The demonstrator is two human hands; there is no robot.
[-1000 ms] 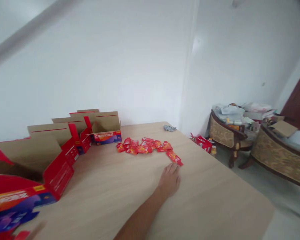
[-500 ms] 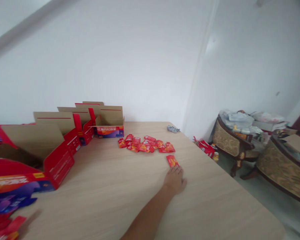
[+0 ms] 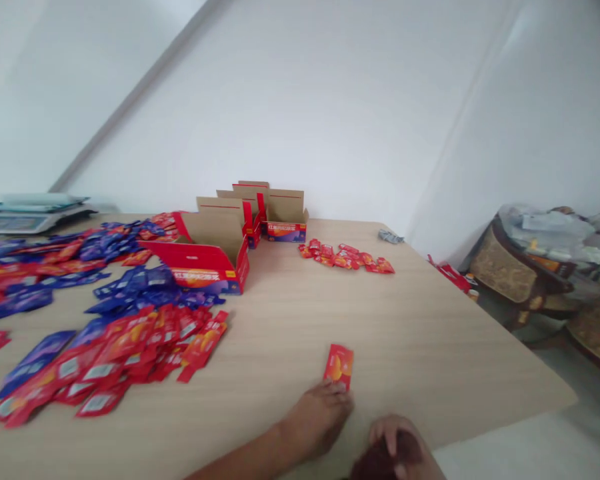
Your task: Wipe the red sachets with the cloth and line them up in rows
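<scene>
My left hand [image 3: 323,413] reaches in from the bottom, its fingers closed on the near end of a red and orange sachet [image 3: 339,363] low over the table. Beside it on the right, near the table's front edge, my right hand [image 3: 397,433] is curled around something dark maroon [image 3: 393,459], blurred and partly cut off by the frame. To the left lies a heap of red sachets [image 3: 145,343], with purple-blue sachets [image 3: 140,287] behind it. A smaller group of red sachets [image 3: 347,257] lies farther back.
Open red cartons [image 3: 210,270] stand in a row toward the wall, with another open carton [image 3: 286,230] at the back. A scale [image 3: 30,217] sits far left. A crumpled grey item [image 3: 391,237] lies near the right edge. Patterned chairs [image 3: 510,257] stand beyond.
The view has swung left, showing the heaps and scale. My left hand, with the sachet, has come nearer the front edge. My right hand has come into view.
</scene>
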